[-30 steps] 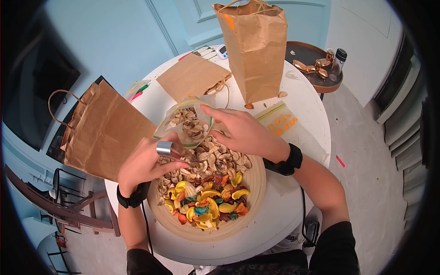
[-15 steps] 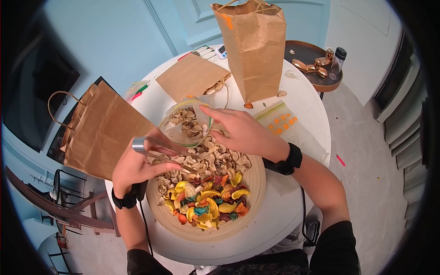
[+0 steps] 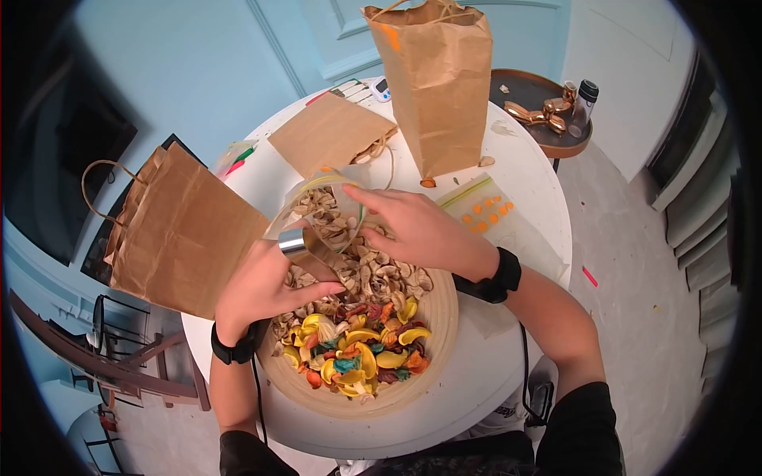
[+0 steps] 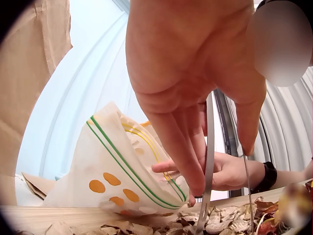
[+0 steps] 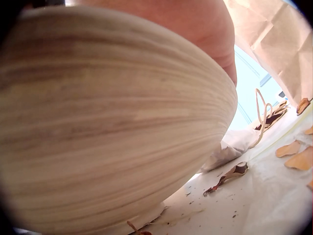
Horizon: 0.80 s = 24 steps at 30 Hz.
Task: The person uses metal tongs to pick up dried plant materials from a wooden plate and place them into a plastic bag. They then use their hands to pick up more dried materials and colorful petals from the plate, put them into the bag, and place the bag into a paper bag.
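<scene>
Dipping metal tongs into pale petals, zip bag just beyond

The shiny silver metal-strip tongs [image 3: 292, 242] slant down from their bend into a heap of pale, curled dried petals [image 3: 389, 271]. Tips are buried, so can't tell if they're nipping anything. Key bit: the translucent zip bag with green and yellow seal lines and orange dots [image 4: 105, 164] is just past those tips, at the bowl's far side, mouth facing the heap.

Left hand [image 3: 258, 282] has the tongs pinched, thumb on one arm, fingers on the other, and the arms stand somewhat apart. Right hand [image 3: 425, 230] is nearer the bag: index finger and thumb fairly straight and spread, touching the mouth rather than curled round it.

All this is over a round pale wooden bowl [image 3: 440, 341], with yellow, orange and teal petals [image 3: 357, 357] on the near side. Further out on the round white table [image 3: 540, 174]: a flat brown paper bag [image 3: 325, 135] and a tall upright brown paper bag [image 3: 440, 103].
</scene>
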Available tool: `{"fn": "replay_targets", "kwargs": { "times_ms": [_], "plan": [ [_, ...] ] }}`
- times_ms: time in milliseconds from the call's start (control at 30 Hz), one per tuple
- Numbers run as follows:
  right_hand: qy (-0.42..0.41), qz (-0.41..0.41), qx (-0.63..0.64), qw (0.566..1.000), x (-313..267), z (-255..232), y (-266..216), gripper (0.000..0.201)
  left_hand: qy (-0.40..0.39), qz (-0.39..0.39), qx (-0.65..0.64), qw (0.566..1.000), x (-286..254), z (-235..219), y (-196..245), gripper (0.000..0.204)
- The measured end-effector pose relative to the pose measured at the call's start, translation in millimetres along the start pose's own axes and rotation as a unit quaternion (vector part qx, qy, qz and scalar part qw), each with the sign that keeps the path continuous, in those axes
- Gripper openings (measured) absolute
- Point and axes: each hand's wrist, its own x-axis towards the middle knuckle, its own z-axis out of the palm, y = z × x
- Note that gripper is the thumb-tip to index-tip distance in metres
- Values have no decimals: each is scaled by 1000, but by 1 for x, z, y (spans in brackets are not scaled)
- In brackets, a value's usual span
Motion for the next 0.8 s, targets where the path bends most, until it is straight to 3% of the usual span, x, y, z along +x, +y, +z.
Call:
{"fn": "replay_targets", "kwargs": {
  "times_ms": [100,200,400,600,800],
  "plan": [
    [-3,2,-5,1000,0,1,0,62,-13,50,-5,999,0,0,-7,33],
    [0,-1,-10,1000,0,2,1,61,-25,-19,-65,997,-3,-1,-4,32],
    [9,-11,-12,1000,0,4,4,61,1,27,-71,997,-5,4,-13,33],
    [6,-8,-10,1000,0,4,3,61,-23,-6,-62,998,-6,2,-14,34],
    [0,-3,-9,1000,0,2,0,61,7,34,-81,996,-8,0,-13,32]
  ]
}}
